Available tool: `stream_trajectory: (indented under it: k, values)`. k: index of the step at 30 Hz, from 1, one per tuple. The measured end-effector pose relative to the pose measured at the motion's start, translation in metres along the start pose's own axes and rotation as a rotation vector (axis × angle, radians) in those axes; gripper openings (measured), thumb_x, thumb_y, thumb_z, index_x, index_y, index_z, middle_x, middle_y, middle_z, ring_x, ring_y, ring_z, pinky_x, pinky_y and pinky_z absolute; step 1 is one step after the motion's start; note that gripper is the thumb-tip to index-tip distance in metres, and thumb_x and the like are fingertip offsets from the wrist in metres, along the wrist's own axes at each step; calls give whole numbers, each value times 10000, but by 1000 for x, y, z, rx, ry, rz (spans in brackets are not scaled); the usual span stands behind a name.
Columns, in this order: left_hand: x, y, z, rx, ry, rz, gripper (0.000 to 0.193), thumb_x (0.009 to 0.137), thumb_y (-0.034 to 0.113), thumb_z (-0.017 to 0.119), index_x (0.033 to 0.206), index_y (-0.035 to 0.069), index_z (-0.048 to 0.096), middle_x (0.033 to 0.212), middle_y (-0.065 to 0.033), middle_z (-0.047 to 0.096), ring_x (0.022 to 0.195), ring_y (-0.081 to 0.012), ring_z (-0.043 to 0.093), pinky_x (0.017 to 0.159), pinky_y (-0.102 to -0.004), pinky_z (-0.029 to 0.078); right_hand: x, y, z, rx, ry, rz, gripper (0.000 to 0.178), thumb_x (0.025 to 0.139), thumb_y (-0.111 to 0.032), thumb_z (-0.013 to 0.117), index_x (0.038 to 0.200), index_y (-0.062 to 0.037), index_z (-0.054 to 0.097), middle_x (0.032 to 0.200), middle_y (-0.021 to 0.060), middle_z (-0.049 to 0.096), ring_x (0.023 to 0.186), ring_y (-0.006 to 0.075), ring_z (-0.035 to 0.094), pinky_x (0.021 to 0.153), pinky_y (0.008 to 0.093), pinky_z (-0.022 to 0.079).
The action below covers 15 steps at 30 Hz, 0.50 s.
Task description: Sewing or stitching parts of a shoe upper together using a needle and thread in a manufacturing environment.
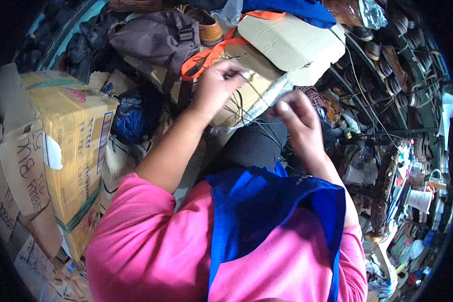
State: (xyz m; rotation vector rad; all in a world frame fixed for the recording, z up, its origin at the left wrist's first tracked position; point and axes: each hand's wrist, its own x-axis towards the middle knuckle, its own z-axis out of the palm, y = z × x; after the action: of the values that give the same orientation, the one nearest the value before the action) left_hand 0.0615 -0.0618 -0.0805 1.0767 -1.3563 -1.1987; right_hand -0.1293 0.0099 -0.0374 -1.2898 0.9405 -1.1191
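My left hand [217, 86] is closed in a pinch on a thin dark cord [254, 90], over the bench with the cardboard. To its right my right hand [301, 121] is also closed, thumb against fingers, at the cord's other stretch. Between the hands the cord runs slanting, and loose loops of it hang over my dark-trousered knee [254, 148]. An orange strap [206, 58] lies just beyond my left hand. Under the hands is a piece of tan cardboard [224, 118] with clear plastic [269, 98] along its edge. The exact grip of the right fingertips is hard to make out.
A large cardboard box [73, 151] stands at my left, beside a dark blue plastic bundle [133, 118]. A brown bag [153, 38], a tan shoe [210, 30] and a cut cardboard sheet [292, 43] lie ahead. Shelves of shoes [375, 75] and a white spool [419, 200] are at right.
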Motion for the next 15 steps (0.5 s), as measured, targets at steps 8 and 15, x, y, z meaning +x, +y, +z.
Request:
stream_trajectory:
  k: [8, 15]
  values:
    - [8, 2, -32, 746, 106, -61, 223, 780, 62, 585, 991, 57, 657, 776, -74, 671, 618, -74, 563, 625, -222, 450, 48, 50, 41, -8, -71, 28, 103, 887, -102, 548, 908, -5, 520, 778, 14, 558, 734, 74, 516, 666, 240, 450]
    - [8, 2, -38, 653, 163, 103, 330, 757, 33, 559, 1079, 69, 623, 865, -127, 661, 690, -133, 629, 648, -265, 473, 46, 48, 42, -133, -69, 13, 90, 886, -92, 548, 905, -9, 518, 782, 11, 558, 746, 69, 513, 673, 234, 451]
